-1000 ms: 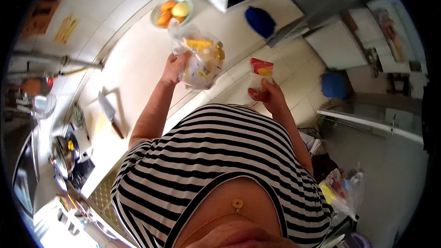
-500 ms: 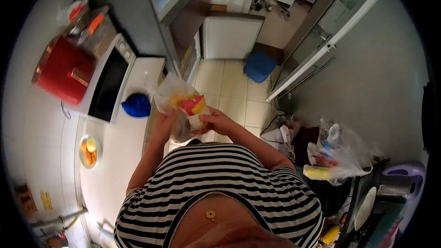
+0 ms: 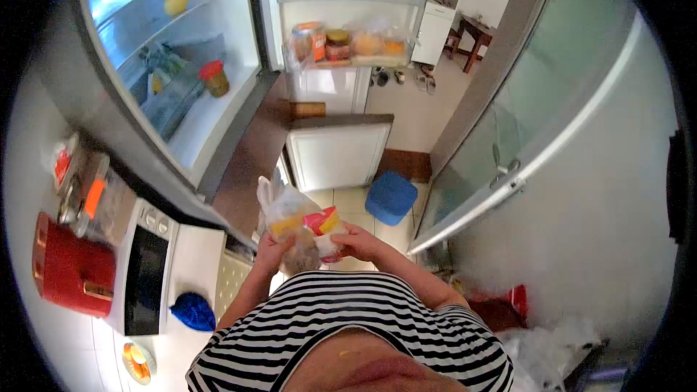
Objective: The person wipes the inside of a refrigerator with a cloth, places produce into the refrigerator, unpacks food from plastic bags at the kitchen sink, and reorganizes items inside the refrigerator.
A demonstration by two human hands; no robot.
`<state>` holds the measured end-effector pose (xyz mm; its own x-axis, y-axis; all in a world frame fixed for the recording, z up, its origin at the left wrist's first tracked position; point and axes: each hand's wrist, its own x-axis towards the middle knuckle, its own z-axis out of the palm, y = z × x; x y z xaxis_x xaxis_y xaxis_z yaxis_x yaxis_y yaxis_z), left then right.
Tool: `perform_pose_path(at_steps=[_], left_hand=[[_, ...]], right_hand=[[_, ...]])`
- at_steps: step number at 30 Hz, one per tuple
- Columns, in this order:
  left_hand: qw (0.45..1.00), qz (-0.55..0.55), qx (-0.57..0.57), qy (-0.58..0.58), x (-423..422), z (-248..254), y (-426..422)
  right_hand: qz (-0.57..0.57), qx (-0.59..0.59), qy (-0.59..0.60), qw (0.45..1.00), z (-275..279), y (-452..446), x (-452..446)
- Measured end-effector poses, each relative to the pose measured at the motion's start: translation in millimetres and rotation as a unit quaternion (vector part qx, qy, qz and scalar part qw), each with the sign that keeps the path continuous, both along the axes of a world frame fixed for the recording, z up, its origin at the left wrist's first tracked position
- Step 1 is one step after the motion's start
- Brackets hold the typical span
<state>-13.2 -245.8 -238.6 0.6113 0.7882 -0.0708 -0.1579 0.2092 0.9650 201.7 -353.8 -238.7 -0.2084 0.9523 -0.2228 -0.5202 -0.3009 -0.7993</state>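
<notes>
In front of my striped shirt, my left hand (image 3: 274,251) is closed on a clear plastic bag (image 3: 289,207) whose contents look yellowish and brownish; I cannot make out what they are. My right hand (image 3: 358,242) grips the edge of a red, yellow and white packet (image 3: 321,222), held against the bag's right side. Whether the packet lies inside the bag or beside it, I cannot tell. Ahead and to the left stands an open fridge (image 3: 231,115) with its light on. A lower white door (image 3: 337,156) also hangs open just beyond my hands.
Jars (image 3: 337,45) stand in the fridge door's shelf. A red-lidded jar (image 3: 214,78) sits inside the fridge. On the left are a microwave (image 3: 149,276), a red appliance (image 3: 76,265) and a bowl of fruit (image 3: 138,363). A blue stool (image 3: 392,197) stands near the glass door (image 3: 501,152).
My view has tilted up and forward, bringing the lit fridge interior and door shelf into sight. Both hands keep hold of the bag and packet.
</notes>
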Motion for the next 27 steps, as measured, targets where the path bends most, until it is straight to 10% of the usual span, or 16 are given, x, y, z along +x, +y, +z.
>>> perform_pose_path(at_steps=[7,17,27], left_hand=[[0.99,0.025,0.09,0.107,94,39,94],[0.936,0.234,0.224,0.135,163,50,165],[0.921,0.326,0.202,0.065,227,31,239]], right_hand=[[-0.099,0.018,-0.056,0.993,-3,70,107],[0.142,0.103,-0.11,0.978,96,219,185],[0.218,0.199,-0.115,0.948,40,364,215]])
